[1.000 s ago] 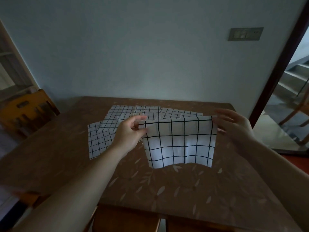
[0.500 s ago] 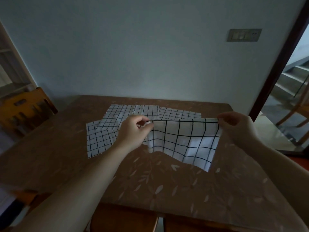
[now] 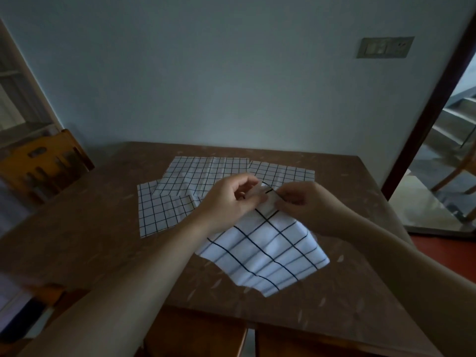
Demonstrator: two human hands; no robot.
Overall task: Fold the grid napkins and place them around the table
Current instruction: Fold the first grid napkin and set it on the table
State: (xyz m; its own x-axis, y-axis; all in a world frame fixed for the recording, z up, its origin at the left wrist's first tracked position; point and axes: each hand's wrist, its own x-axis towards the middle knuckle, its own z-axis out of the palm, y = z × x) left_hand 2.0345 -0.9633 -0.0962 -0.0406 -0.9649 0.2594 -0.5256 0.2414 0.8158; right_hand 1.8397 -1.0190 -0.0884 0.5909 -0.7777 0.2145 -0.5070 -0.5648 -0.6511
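We see our left hand [image 3: 226, 199] and right hand [image 3: 306, 202] bare; both forearms bare too; no sleeves, rings or watch showing.

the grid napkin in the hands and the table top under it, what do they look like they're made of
Grid napkin: looks like thin woven cloth, probably cotton, matte white with dark printed lines; it drapes and ripples softly where it hangs from the left hand and right hand.

Table: a hard brown top with pale leaf-like flecks and a dull sheen, possibly laminate or polished stone; hard to tell which.

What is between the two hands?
A bunched corner of the held grid napkin, pinched between the left hand and the right hand; the head view shows it.
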